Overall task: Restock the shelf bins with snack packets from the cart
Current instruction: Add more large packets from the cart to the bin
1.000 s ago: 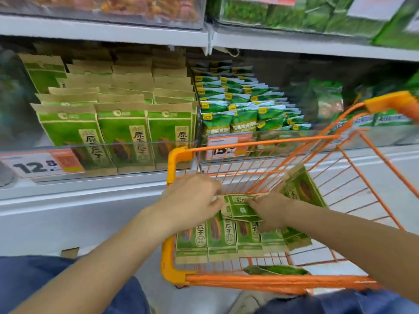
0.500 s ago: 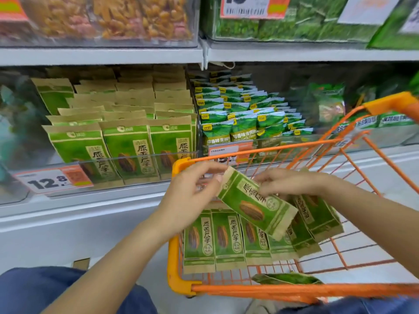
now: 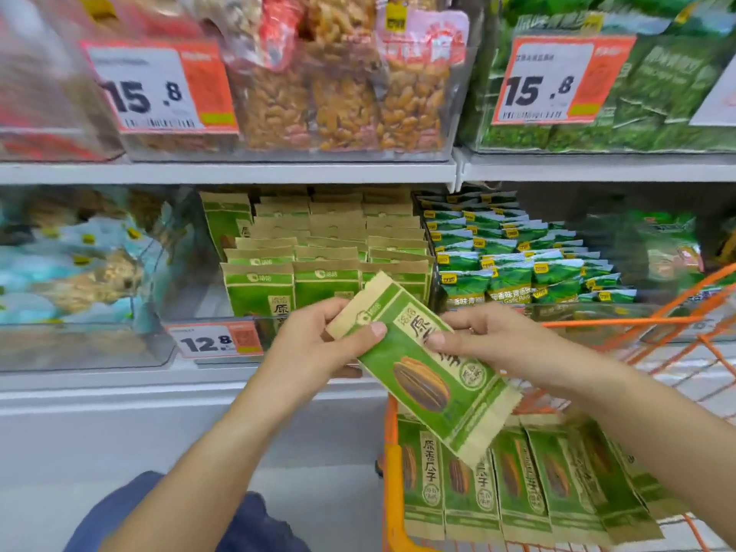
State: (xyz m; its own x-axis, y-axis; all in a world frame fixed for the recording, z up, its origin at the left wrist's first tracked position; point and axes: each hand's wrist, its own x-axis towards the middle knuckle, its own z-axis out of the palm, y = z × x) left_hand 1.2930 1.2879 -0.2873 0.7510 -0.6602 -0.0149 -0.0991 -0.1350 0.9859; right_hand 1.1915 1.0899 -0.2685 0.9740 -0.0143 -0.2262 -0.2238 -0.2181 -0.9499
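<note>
Both hands grip one green seed packet (image 3: 422, 368), the left hand (image 3: 318, 348) at its top, the right hand (image 3: 490, 344) mid-way. It slants, top toward the far shelf bin (image 3: 318, 272), above the cart (image 3: 392, 452).

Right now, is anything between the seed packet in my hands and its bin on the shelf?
Only the bin's clear front wall. The held packet, gripped by left hand and right hand, must go over it; the bin's packets look nearly full.
</note>
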